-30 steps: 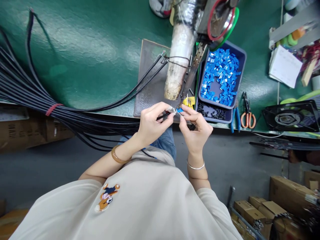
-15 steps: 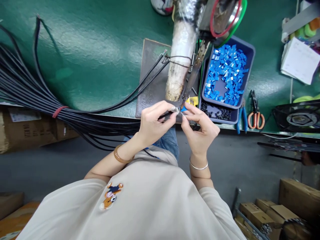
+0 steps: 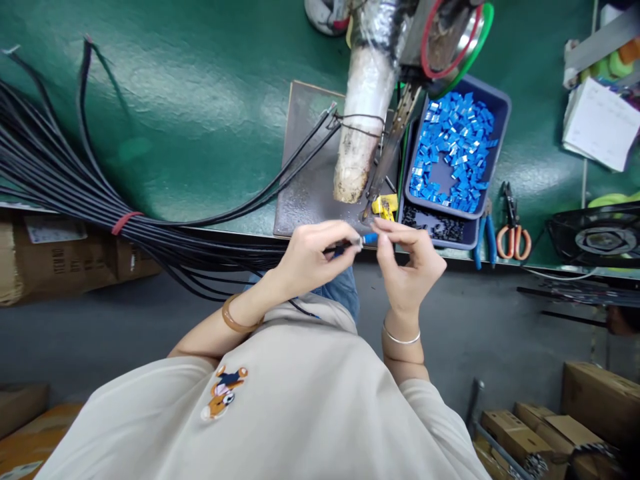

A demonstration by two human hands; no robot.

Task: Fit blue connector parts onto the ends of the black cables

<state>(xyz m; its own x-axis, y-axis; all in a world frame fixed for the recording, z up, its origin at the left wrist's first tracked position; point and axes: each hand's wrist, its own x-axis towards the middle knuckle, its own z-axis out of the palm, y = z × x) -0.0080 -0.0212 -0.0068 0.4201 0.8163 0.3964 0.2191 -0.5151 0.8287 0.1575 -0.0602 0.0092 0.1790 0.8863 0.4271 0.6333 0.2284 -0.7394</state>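
My left hand (image 3: 320, 252) is closed in a pinch on the end of a black cable, mostly hidden behind the fingers. At its fingertips, silvery wire ends meet a small blue connector (image 3: 370, 238). The connector's other side is pinched by thumb and forefinger of my right hand (image 3: 407, 257). Just above the hands is the dark tip of what looks like a mounted soldering iron (image 3: 387, 160). A yellow tag-like piece (image 3: 385, 205) lies beside that tip. The bundle of black cables (image 3: 210, 250), tied with a red band (image 3: 125, 223), runs along the table edge.
A grey bin (image 3: 501, 127) of blue connectors overlaps another bin with small black parts (image 3: 440, 227). Blue-handled pliers (image 3: 484, 237) and orange-handled pliers (image 3: 513, 237) lie to its right. A white tube (image 3: 363, 120) hangs over a dark board (image 3: 305, 200). A small fan (image 3: 603, 237) sits far right.
Both hands have drawn down slightly toward me, away from the iron's tip, carrying the cable end and blue connector. The connector now shows more plainly between the fingers.
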